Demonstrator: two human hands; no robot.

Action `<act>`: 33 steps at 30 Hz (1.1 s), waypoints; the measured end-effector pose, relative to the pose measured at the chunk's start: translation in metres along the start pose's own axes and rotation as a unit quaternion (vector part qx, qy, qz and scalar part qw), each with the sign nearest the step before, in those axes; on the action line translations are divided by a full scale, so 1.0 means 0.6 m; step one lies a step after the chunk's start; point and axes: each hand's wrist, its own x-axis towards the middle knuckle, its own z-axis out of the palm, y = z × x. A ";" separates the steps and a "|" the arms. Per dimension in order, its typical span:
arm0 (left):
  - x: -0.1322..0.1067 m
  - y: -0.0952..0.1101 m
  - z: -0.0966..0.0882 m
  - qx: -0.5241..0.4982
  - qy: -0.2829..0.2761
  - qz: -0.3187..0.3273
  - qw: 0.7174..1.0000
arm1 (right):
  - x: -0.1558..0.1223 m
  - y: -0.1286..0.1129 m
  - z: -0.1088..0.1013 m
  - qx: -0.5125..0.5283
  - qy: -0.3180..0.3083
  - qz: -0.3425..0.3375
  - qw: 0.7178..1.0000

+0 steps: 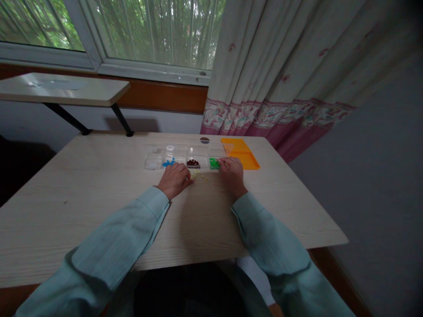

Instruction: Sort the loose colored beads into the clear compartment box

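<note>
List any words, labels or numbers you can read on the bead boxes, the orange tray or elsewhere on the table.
None can be read.
The clear bead boxes and the orange tray show no lettering.
The small dark disc behind them is too small to tell.
The curtain bears only a flower pattern.

The left arm point(109, 251) and the right arm point(274, 246) are stretched forward and angled inward, so that the hands are set near each other. The left hand point(174, 178) is held palm down, fingers curled rightward. The right hand point(233, 175) is held palm down, fingers bent leftward. Neither hand's grip can be made out.
</note>
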 end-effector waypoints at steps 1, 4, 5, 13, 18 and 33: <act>0.000 0.000 -0.001 0.005 -0.001 0.001 1.000 | 0.000 0.000 0.000 0.001 0.003 -0.002 1.000; 0.001 0.003 -0.003 0.024 -0.002 0.002 1.000 | -0.001 -0.003 0.000 0.005 0.006 -0.008 1.000; 0.001 0.004 -0.003 0.029 -0.002 0.001 1.000 | -0.002 -0.003 0.000 0.007 0.006 -0.010 1.000; 0.003 -0.007 0.013 -0.055 0.072 -0.019 0.996 | -0.006 -0.019 -0.004 0.041 -0.002 -0.100 0.994; 0.006 -0.011 0.021 -0.128 0.131 -0.038 0.982 | -0.020 -0.063 -0.001 0.087 -0.069 -0.219 0.969; 0.010 0.006 0.021 -0.269 0.145 -0.049 0.951 | -0.040 -0.111 0.013 0.046 -0.022 -0.262 0.964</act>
